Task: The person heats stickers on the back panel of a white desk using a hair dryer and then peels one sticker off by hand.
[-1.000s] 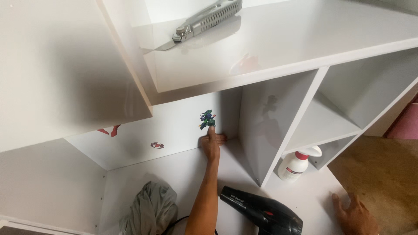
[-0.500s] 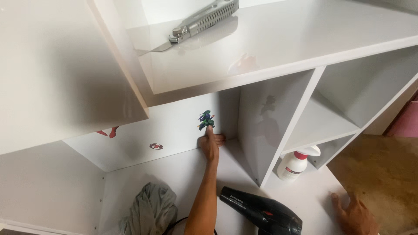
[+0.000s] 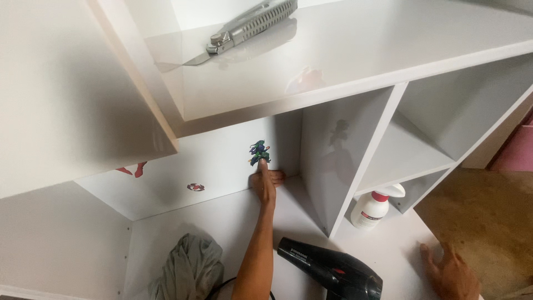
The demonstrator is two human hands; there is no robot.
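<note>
My left hand (image 3: pixel 264 183) reaches deep into a white shelf unit (image 3: pixel 355 61). Its index fingertip presses on the lower edge of a small green and blue sticker (image 3: pixel 259 152) on the back panel, with the thumb stuck out to the right, and it holds nothing. My right hand (image 3: pixel 452 275) lies flat with spread fingers on the white bottom board at the lower right. Between my two arms a black hair dryer (image 3: pixel 332 270) lies on that board.
A grey utility knife (image 3: pixel 250 25) with its blade out lies on the top board. Two small red stickers (image 3: pixel 195 186) (image 3: pixel 135 169) are on the back panel. A grey cloth (image 3: pixel 189 269) lies lower left. A white spray bottle with a red collar (image 3: pixel 375 206) stands by the vertical divider (image 3: pixel 350 161).
</note>
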